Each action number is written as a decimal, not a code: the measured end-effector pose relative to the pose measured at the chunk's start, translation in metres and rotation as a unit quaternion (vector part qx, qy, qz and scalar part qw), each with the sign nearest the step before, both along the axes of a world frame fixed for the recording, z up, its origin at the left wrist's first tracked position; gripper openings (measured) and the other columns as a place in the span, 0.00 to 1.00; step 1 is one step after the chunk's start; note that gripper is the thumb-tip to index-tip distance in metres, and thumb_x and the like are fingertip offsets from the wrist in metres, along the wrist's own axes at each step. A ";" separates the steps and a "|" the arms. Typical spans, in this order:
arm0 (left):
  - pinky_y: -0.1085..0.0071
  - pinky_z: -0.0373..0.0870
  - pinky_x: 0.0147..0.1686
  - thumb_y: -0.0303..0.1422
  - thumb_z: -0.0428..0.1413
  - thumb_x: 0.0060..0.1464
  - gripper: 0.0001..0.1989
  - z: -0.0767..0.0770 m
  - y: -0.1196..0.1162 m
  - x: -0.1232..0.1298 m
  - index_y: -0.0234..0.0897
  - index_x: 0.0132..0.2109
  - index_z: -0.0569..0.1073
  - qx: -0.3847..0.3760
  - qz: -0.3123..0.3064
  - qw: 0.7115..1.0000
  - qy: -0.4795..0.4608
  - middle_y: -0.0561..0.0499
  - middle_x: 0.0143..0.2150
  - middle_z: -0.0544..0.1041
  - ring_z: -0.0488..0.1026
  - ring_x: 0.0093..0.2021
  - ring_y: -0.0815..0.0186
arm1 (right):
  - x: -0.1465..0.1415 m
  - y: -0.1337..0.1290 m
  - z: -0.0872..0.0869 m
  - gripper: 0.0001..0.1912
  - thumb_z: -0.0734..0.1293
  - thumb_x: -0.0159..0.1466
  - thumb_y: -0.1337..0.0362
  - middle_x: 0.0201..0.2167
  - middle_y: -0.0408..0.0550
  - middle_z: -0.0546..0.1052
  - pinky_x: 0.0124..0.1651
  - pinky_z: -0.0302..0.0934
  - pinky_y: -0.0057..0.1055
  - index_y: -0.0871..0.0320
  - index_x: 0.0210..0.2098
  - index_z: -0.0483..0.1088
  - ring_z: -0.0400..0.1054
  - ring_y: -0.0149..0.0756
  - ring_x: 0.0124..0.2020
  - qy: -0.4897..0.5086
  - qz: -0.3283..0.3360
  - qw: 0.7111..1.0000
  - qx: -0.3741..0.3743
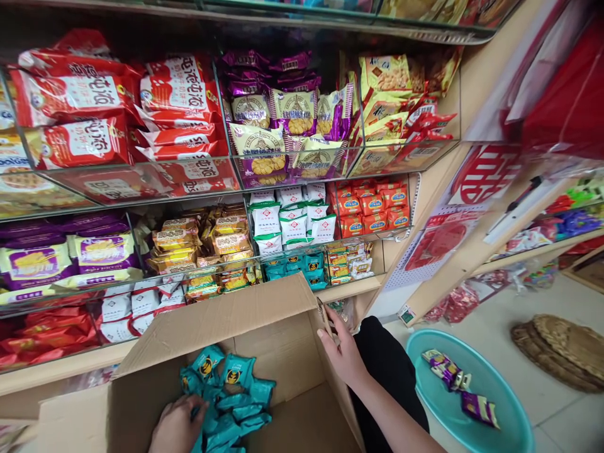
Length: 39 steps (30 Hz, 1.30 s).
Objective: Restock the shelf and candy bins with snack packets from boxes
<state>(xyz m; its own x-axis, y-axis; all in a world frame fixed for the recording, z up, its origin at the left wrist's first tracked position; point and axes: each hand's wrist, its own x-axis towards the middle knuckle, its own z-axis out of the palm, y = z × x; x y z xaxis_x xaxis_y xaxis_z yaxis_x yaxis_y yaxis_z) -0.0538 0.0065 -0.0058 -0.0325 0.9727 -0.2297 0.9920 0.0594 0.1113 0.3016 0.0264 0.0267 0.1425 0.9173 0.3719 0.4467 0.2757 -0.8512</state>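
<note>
An opened cardboard box (302,412) stands in front of me, and a pile of small teal snack packets (238,371) with dark round emblems lies inside it. My left hand (178,423) reaches into the box at the left side of the pile. Its fingers are curled at a teal packet, partly hidden by the hand. At the box's right side, my right hand (343,351) grips the top edge by the flap, thumb and fingers closed on the cardboard. Similar teal packets (314,269) fill a bottom shelf compartment just behind the box.
Glass-fronted shelves ahead hold red packs (87,94), purple biscuit packs (264,154), white-green packets (295,220) and small red packets (370,207). Right of my knee (384,371), a turquoise basin (427,393) on the floor holds a few purple packets. Woven brown objects (561,349) lie beyond.
</note>
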 end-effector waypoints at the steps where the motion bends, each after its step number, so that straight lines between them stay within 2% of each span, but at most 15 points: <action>1: 0.64 0.64 0.43 0.41 0.42 0.50 0.18 0.004 0.001 0.000 0.42 0.32 0.74 -0.001 -0.004 1.000 -0.015 0.50 0.38 0.76 0.70 0.42 0.57 | 0.000 0.000 -0.001 0.24 0.57 0.61 0.62 0.55 0.54 0.61 0.55 0.56 0.42 0.58 0.56 0.54 0.55 0.42 0.56 0.002 0.001 1.000 0.001; 5: 0.62 0.65 0.42 0.45 0.46 0.47 0.16 0.021 0.001 0.008 0.43 0.27 0.74 0.088 -0.003 0.993 -0.073 0.50 0.33 0.77 0.69 0.41 0.56 | 0.001 0.003 -0.003 0.24 0.58 0.61 0.62 0.54 0.55 0.62 0.53 0.57 0.42 0.58 0.56 0.54 0.56 0.42 0.55 0.002 0.000 1.000 0.006; 8: 0.65 0.65 0.43 0.48 0.48 0.45 0.17 0.039 -0.005 0.031 0.42 0.28 0.74 0.173 0.010 0.967 -0.189 0.50 0.31 0.76 0.70 0.39 0.58 | 0.003 0.002 0.001 0.24 0.58 0.61 0.62 0.53 0.55 0.63 0.53 0.57 0.43 0.58 0.56 0.54 0.57 0.43 0.54 -0.018 -0.016 0.999 0.024; 11: 0.66 0.65 0.42 0.50 0.51 0.43 0.17 0.065 -0.011 0.072 0.42 0.30 0.74 0.178 0.103 0.926 -0.316 0.52 0.32 0.76 0.71 0.38 0.59 | -0.001 -0.009 0.015 0.18 0.59 0.60 0.64 0.51 0.53 0.65 0.55 0.52 0.46 0.56 0.50 0.62 0.56 0.43 0.54 -0.059 -0.053 0.993 0.092; 13: 0.68 0.67 0.39 0.49 0.53 0.42 0.18 0.081 -0.014 0.104 0.39 0.31 0.73 0.178 0.157 0.881 -0.409 0.51 0.31 0.76 0.71 0.36 0.61 | -0.011 -0.022 0.029 0.13 0.59 0.59 0.65 0.48 0.51 0.66 0.56 0.51 0.45 0.54 0.45 0.66 0.57 0.42 0.53 -0.054 -0.036 0.991 0.120; 15: 0.70 0.68 0.35 0.47 0.55 0.41 0.18 0.093 -0.015 0.132 0.36 0.31 0.73 0.200 0.185 0.829 -0.488 0.51 0.29 0.75 0.71 0.33 0.64 | -0.027 -0.036 0.042 0.14 0.60 0.59 0.64 0.46 0.50 0.67 0.50 0.58 0.38 0.54 0.46 0.64 0.61 0.39 0.48 0.007 0.031 0.996 0.085; 17: 0.72 0.67 0.32 0.45 0.57 0.40 0.17 0.101 -0.014 0.154 0.35 0.30 0.72 0.215 0.200 0.785 -0.545 0.52 0.26 0.74 0.70 0.30 0.67 | -0.046 -0.047 0.050 0.18 0.59 0.60 0.61 0.42 0.50 0.69 0.39 0.63 0.31 0.55 0.50 0.59 0.66 0.35 0.40 0.105 0.115 0.988 0.004; 20: 0.74 0.66 0.28 0.44 0.58 0.40 0.16 0.106 -0.014 0.173 0.35 0.31 0.71 0.210 0.202 0.754 -0.589 0.54 0.24 0.72 0.68 0.26 0.70 | -0.066 -0.051 0.054 0.12 0.56 0.62 0.56 0.26 0.44 0.69 0.26 0.59 0.24 0.58 0.38 0.64 0.64 0.29 0.26 0.185 0.160 0.965 -0.091; 23: 0.76 0.66 0.31 0.45 0.55 0.44 0.15 0.107 -0.018 0.182 0.37 0.33 0.69 0.231 0.212 0.740 -0.594 0.54 0.29 0.72 0.68 0.30 0.70 | -0.075 -0.048 0.052 0.17 0.55 0.62 0.54 0.17 0.40 0.61 0.22 0.52 0.23 0.58 0.23 0.60 0.56 0.27 0.20 0.178 0.104 0.972 -0.115; 25: 0.75 0.67 0.34 0.46 0.51 0.47 0.16 0.106 -0.024 0.186 0.38 0.36 0.68 0.225 0.212 0.745 -0.591 0.53 0.34 0.72 0.69 0.34 0.69 | -0.077 -0.046 0.050 0.18 0.55 0.61 0.52 0.17 0.40 0.60 0.22 0.51 0.23 0.58 0.22 0.59 0.55 0.27 0.20 0.193 0.069 0.971 -0.126; 27: 0.74 0.67 0.35 0.45 0.52 0.47 0.16 0.103 -0.030 0.186 0.38 0.37 0.68 0.174 0.174 0.770 -0.589 0.52 0.34 0.72 0.69 0.35 0.68 | -0.078 -0.046 0.047 0.18 0.54 0.62 0.52 0.19 0.41 0.62 0.23 0.52 0.24 0.58 0.23 0.60 0.55 0.28 0.22 0.225 0.049 0.964 -0.131; 29: 0.72 0.67 0.37 0.43 0.54 0.46 0.15 0.099 -0.034 0.180 0.37 0.36 0.69 0.117 0.113 0.794 -0.586 0.51 0.32 0.73 0.69 0.35 0.66 | -0.077 -0.047 0.046 0.18 0.54 0.61 0.52 0.20 0.41 0.62 0.26 0.53 0.24 0.58 0.24 0.61 0.56 0.28 0.23 0.262 0.061 0.953 -0.136; 34: 0.71 0.67 0.38 0.39 0.57 0.44 0.12 0.101 -0.032 0.159 0.37 0.35 0.71 0.044 0.012 0.836 -0.547 0.51 0.33 0.74 0.69 0.35 0.65 | -0.062 -0.047 0.050 0.12 0.64 0.56 0.55 0.26 0.40 0.67 0.32 0.56 0.24 0.57 0.32 0.65 0.60 0.28 0.28 0.356 0.172 0.905 -0.159; 36: 0.72 0.67 0.37 0.38 0.58 0.42 0.13 0.108 -0.029 0.157 0.37 0.36 0.72 0.020 0.001 0.831 -0.555 0.52 0.32 0.75 0.70 0.35 0.65 | -0.055 -0.046 0.051 0.12 0.67 0.53 0.57 0.25 0.40 0.67 0.31 0.56 0.24 0.57 0.32 0.66 0.60 0.27 0.28 0.380 0.191 0.889 -0.169; 39: 0.72 0.69 0.33 0.39 0.59 0.40 0.17 0.119 -0.026 0.162 0.37 0.39 0.70 0.023 0.044 0.793 -0.607 0.53 0.29 0.75 0.71 0.32 0.66 | -0.048 -0.044 0.052 0.12 0.67 0.53 0.57 0.21 0.39 0.66 0.27 0.55 0.24 0.58 0.26 0.65 0.59 0.26 0.24 0.426 0.145 0.875 -0.181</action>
<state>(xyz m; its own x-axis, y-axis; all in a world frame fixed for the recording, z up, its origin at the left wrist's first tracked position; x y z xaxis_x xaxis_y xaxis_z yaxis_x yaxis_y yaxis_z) 0.1082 -0.0197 0.1135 0.1177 0.9871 -0.1087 0.1435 0.0914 0.9854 0.2541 -0.0173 0.0791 -0.0315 0.9964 -0.0788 -0.4357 -0.0847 -0.8961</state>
